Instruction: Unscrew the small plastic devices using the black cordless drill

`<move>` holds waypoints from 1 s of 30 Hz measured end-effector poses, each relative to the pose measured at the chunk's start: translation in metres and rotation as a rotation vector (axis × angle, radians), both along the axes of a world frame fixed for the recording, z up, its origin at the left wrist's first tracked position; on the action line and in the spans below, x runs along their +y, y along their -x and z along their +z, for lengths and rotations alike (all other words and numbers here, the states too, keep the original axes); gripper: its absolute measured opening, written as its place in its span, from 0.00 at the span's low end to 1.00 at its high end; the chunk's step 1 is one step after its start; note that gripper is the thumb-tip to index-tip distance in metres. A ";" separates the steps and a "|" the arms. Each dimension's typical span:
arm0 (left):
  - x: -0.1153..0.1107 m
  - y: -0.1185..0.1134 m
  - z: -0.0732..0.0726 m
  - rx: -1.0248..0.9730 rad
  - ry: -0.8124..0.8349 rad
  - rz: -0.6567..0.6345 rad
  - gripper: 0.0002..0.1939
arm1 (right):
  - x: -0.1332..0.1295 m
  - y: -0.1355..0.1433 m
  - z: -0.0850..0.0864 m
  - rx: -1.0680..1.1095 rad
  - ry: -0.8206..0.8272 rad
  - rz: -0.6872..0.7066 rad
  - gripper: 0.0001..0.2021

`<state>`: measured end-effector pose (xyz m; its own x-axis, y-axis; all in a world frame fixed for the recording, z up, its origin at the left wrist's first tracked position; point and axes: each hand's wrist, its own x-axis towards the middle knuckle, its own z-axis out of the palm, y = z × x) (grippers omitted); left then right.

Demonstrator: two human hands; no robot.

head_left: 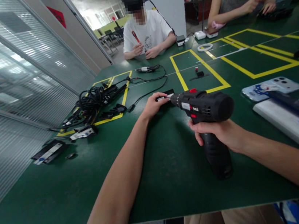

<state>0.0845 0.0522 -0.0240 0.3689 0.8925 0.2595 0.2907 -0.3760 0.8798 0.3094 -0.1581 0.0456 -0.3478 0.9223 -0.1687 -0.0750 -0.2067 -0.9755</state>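
My right hand (pixel 218 132) is wrapped round the grip of a black cordless drill (pixel 206 106) with red switches. The drill lies level, its chuck pointing left, and the bit reaches a small black part (pixel 169 94) on the green table (pixel 159 184). My left hand (pixel 154 104) holds that part at its left side, fingers close to the bit tip. Where exactly the bit meets the part is too small to tell.
Left: a heap of black cables (pixel 95 100), a black tray-like piece (pixel 50 151). Right: a phone (pixel 271 88) and a white case (pixel 291 124). Ahead: a grey tool (pixel 146 69) with its cord. A person (pixel 148 35) opposite holds a red screwdriver (pixel 135 36); another person (pixel 234 3) sits back right.
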 end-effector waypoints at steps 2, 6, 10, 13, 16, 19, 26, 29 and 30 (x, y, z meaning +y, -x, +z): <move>-0.001 0.000 0.000 -0.001 0.007 0.001 0.16 | 0.001 0.000 0.000 0.003 0.002 -0.001 0.07; -0.001 -0.001 0.000 -0.011 0.021 0.001 0.17 | 0.001 0.000 0.001 -0.011 0.004 0.005 0.07; -0.001 -0.001 -0.001 -0.021 0.022 0.009 0.17 | 0.001 0.000 0.002 -0.017 0.007 -0.005 0.07; -0.001 -0.001 -0.001 -0.021 0.023 0.009 0.16 | 0.001 0.001 0.003 -0.014 0.006 -0.004 0.07; -0.001 -0.001 -0.001 -0.025 0.025 0.000 0.17 | 0.001 0.002 0.003 -0.012 -0.001 -0.006 0.07; -0.001 -0.001 0.000 -0.018 0.023 0.004 0.17 | 0.001 0.002 0.003 -0.004 0.006 -0.007 0.07; -0.002 -0.001 0.001 -0.004 0.013 0.010 0.16 | 0.001 0.001 0.004 -0.012 0.006 0.005 0.07; -0.003 -0.001 0.002 0.000 0.001 0.010 0.16 | 0.001 0.001 0.004 -0.015 0.006 0.009 0.07; -0.003 -0.001 0.002 0.000 0.003 0.013 0.16 | 0.001 0.001 0.004 -0.014 0.008 0.009 0.07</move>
